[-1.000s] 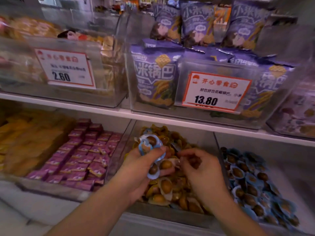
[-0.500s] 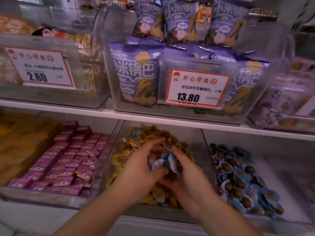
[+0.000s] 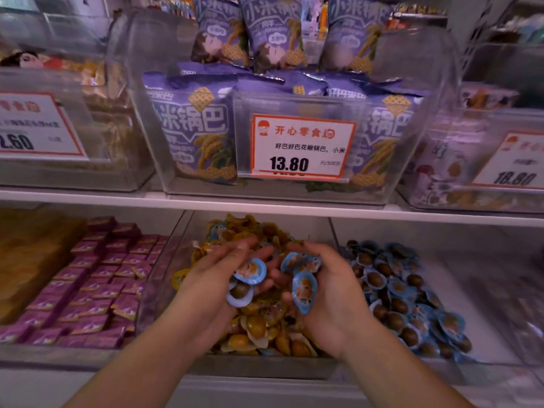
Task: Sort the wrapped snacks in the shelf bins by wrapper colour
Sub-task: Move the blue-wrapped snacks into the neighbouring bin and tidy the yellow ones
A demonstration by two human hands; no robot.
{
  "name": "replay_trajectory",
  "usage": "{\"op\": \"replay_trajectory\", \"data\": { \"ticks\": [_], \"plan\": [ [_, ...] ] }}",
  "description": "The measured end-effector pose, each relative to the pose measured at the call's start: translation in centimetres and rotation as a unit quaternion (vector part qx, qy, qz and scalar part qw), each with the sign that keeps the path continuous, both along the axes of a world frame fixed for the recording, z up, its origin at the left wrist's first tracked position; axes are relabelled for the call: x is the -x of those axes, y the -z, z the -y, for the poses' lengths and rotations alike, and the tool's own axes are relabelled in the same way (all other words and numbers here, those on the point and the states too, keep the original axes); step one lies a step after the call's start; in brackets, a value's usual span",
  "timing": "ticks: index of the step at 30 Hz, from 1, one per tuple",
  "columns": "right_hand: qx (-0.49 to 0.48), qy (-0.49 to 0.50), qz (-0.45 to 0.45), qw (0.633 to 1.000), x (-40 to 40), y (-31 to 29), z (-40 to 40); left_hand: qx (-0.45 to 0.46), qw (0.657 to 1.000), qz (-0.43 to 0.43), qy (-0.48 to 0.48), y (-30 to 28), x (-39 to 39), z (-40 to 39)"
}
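I stand before a white store shelf point(image 3: 265, 212) with clear plastic bins on 2 levels. On the lower level the middle clear bin point(image 3: 326, 231) holds mostly yellow-wrapped round snacks point(image 3: 259, 325), and the clear bin to its right point(image 3: 485, 290) holds the blue-wrapped round snacks point(image 3: 397, 293). To the left lies a bin of small purple wrapped squares point(image 3: 97, 278).

Both my hands are over the middle bin, close together. My left hand point(image 3: 217, 278) has curled fingers around 2 blue-wrapped pieces point(image 3: 247, 282), 1 showing its face and 1 showing a brown ball. My right hand point(image 3: 335, 293) is cupped and holds some more blue-wrapped pieces point(image 3: 303, 278) against the palm; how many exactly I cannot tell.

I judge the step is collecting the stray blue pieces out of the yellow pile. The next move, I think, calls for carrying both handfuls to the right, over the bin wall, and letting them fall among the blue ones. The grip is loose, so a piece may slip back into the yellow pile.
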State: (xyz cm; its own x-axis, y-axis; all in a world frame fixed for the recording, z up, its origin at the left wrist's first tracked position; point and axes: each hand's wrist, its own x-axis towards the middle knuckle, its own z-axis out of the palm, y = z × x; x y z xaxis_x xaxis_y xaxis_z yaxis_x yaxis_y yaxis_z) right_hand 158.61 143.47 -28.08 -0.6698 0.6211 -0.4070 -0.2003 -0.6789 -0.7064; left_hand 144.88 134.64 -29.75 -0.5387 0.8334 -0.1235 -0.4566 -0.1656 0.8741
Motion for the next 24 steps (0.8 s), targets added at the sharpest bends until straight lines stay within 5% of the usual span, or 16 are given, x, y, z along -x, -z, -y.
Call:
{"op": "replay_trajectory", "data": {
  "ticks": [4,7,10,13,19,22,24],
  "plan": [
    [-0.048,0.011,0.068,0.996,0.1,0.5,0.7,0.010,0.999,0.025,-0.042,-0.3,-0.3,-0.3],
    [0.001,-0.034,0.040,0.999,0.3,0.2,1.8,-0.005,0.999,0.042,-0.026,-0.7,-1.9,-0.3],
    [0.060,-0.063,-0.052,0.995,0.0,-0.6,2.1,-0.005,0.982,-0.187,-0.036,-0.7,-3.8,0.3],
    [0.006,-0.058,-0.060,0.997,-0.5,-0.7,2.6,0.038,0.907,-0.419,0.013,0.0,-6.5,0.0],
    [-0.161,0.001,0.008,0.987,-2.3,-1.0,3.1,0.033,0.926,-0.373,-0.043,-1.1,-7.8,-2.0],
    [-0.258,0.039,0.022,0.965,-3.7,-1.2,2.2,0.006,0.812,-0.583,-0.033,-0.9,-8.5,0.2],
    [-0.324,0.105,0.060,0.938,-5.1,-1.8,0.4,-0.015,0.783,-0.622,-0.008,-0.6,-8.6,0.0]
  ]
}}
